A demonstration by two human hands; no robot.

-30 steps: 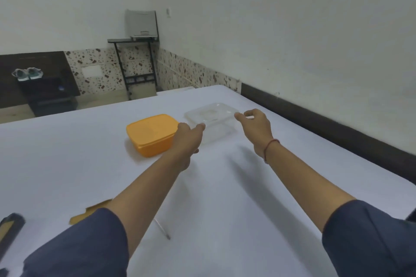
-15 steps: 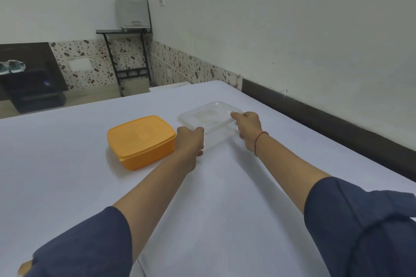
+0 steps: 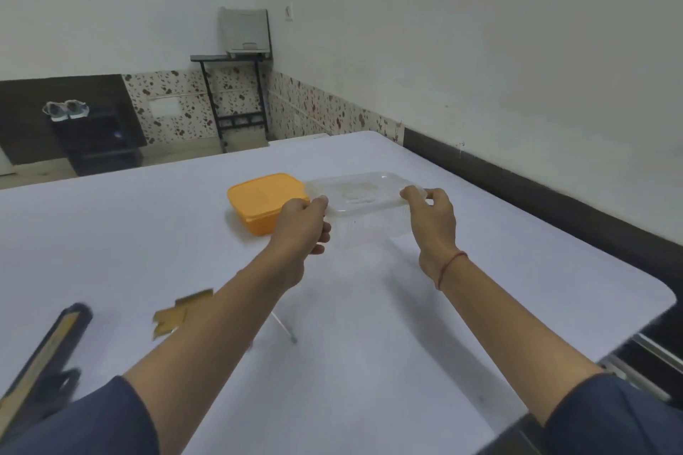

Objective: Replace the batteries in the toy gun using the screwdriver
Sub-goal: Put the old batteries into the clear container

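**Clear box** [image 3: 364, 192]. Thin see-through plastic tub with a lid, at the far middle of the worktop [image 3: 148, 251], just beside the orange box [image 3: 258, 203].
- Contents: too faint to tell.
- Whether it rests on the worktop or is raised a little cannot be told.
- Handling, as judged: very light, with flexible walls and a smooth, slightly slippery surface. A squeeze on the sides would bow it, and the lid could pop.
- Best held at the stiffer rim, from both ends.

**Left hand** [image 3: 301, 227]. Pinches the near-left rim of the clear box, thumb on top and fingers curled beneath.

**Right hand** [image 3: 430, 218]. Pinches the near-right rim, thumb and fingertips closed on the lid's edge. A red thread is round the wrist.

**Toy gun** [image 3: 48, 343]. Dark body with a tan side, blurred, lying at the near left edge of the worktop, well apart from both hands and untouched.
- Handling, as judged: hard plastic, stiff and light. It is best steadied by the body while the battery cover's screw is worked.

**Screwdriver** [image 3: 284, 329]. Only a thin metal shaft shows, lying on the worktop under the left forearm, with the handle hidden.
- Handling, as judged: rigid and slim, and likely to roll. Take it by the handle.

**Cardboard piece** [image 3: 177, 318]. Flat, tan and torn-looking, lying between the toy gun and the screwdriver.

**Orange box**. Opaque, lid on, sturdier-looking than the clear box.

**Batteries**. None can be made out.
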